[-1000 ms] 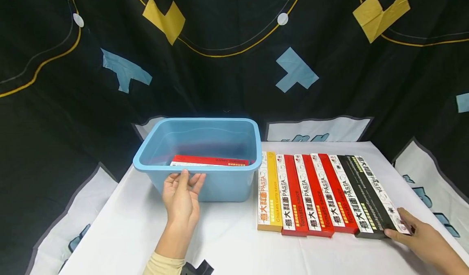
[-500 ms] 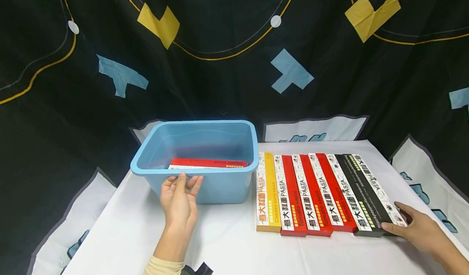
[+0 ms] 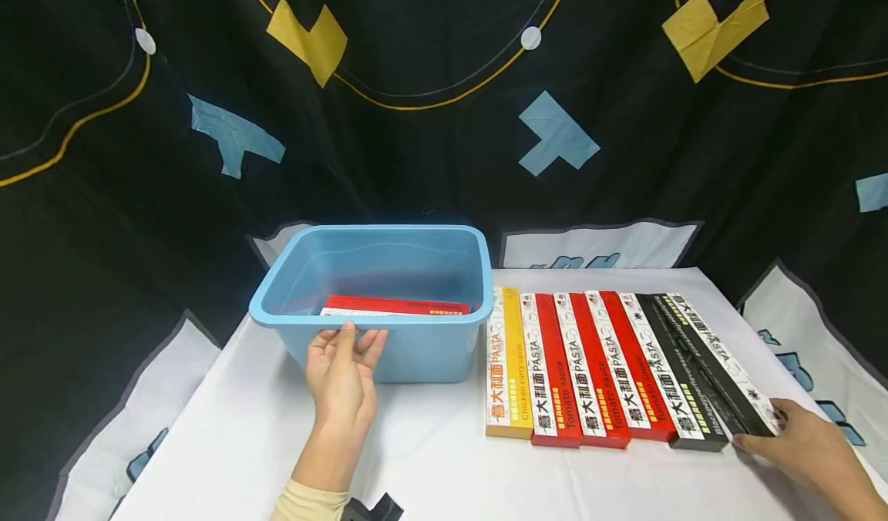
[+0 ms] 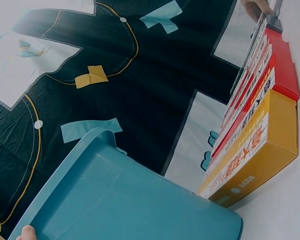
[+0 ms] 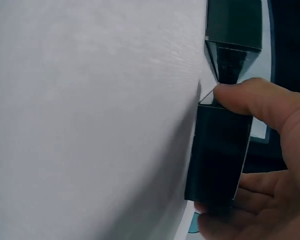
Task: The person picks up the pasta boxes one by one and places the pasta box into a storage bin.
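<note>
My left hand (image 3: 343,386) holds the near rim of a light blue plastic tub (image 3: 423,355), thumb at the lip. In the left wrist view a fingertip (image 4: 27,233) shows at the rim. Inside the tub lies a red pasta box (image 3: 395,305), partly hidden by the front wall. At the far right of a row, my right hand (image 3: 808,444) grips the near end of a black-and-white pasta box (image 3: 724,371). In the right wrist view the thumb and fingers span this black end (image 5: 217,155). A narrow wedge separates it from the neighbouring black pasta box (image 3: 683,382).
Left of the black boxes lie several red tomato sauce pasta boxes (image 3: 562,374) and a yellow chicken curry one (image 3: 509,367), side by side. All rest on a white-covered table (image 3: 541,482). A black decorated cloth (image 3: 430,159) hangs behind.
The outer black pasta box's near end has swung right with my right hand, parting from its neighbour. My left hand stays on the tub rim; the view shifts slightly.
</note>
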`<action>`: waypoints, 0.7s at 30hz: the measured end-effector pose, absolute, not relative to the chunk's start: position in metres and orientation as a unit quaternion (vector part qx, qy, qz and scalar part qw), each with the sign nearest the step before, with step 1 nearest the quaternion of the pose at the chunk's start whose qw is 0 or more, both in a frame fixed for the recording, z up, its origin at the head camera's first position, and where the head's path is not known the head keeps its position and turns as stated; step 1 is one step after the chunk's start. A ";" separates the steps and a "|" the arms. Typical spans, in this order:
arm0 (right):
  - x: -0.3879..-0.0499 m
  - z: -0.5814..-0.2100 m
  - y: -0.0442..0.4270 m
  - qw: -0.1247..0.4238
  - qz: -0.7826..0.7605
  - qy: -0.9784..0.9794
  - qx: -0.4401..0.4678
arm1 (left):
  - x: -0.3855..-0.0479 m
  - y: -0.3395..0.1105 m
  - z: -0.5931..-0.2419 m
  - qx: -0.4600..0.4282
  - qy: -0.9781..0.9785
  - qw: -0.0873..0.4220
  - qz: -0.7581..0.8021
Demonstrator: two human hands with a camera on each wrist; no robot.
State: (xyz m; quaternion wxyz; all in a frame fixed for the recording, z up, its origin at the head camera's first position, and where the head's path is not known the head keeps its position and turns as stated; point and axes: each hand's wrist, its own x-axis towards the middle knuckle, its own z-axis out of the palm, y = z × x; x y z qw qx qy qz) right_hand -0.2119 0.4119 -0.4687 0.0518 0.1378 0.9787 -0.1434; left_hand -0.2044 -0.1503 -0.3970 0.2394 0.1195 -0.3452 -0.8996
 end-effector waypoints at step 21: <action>-0.215 -0.471 0.451 -0.337 -0.672 0.655 0.073 | -0.205 -0.150 -0.397 0.124 -0.346 0.239 -0.899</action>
